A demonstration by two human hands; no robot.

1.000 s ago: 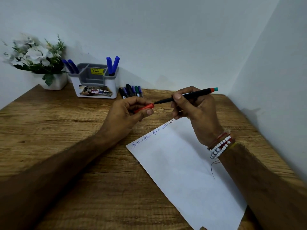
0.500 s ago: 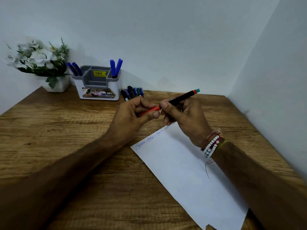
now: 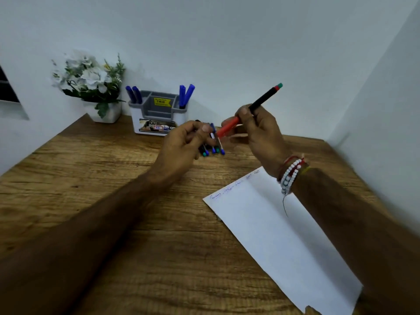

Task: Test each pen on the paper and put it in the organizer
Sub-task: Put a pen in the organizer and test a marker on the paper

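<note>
So the right hand [image 3: 258,130] has its grip closed around the pen [image 3: 250,110], a black barrel with a red cap on the lower end and a little red and green tip sticking up toward the wall. It's tilted, cap end pointing down-left, held up above the surface [image 3: 91,178] and not touching the paper [image 3: 284,235]. The left hand [image 3: 184,146] is just beside the cap end with fingers curled in; it's blurry there, so I can't tell if its grip is on anything or just loosely clenched.

Right behind and below the left hand's fingers there's a bunch of loose pens [image 3: 213,148] lying on the wood, blue and teal ends poking out. The hand covers most of them, so no count from me.

Further back against the wall sits the organizer [image 3: 156,119], grey-topped and white-bodied with a yellow sticker inside, with two blue pens [image 3: 134,94] in its left slot and two more blue pens [image 3: 186,95] in the right one. To its left is a white pot of flowers [image 3: 91,80].

The paper lies diagonally under the right forearm, with some scribbles [image 3: 229,189] along its top edge. There's a beaded bracelet [image 3: 291,176] on the right wrist.
</note>
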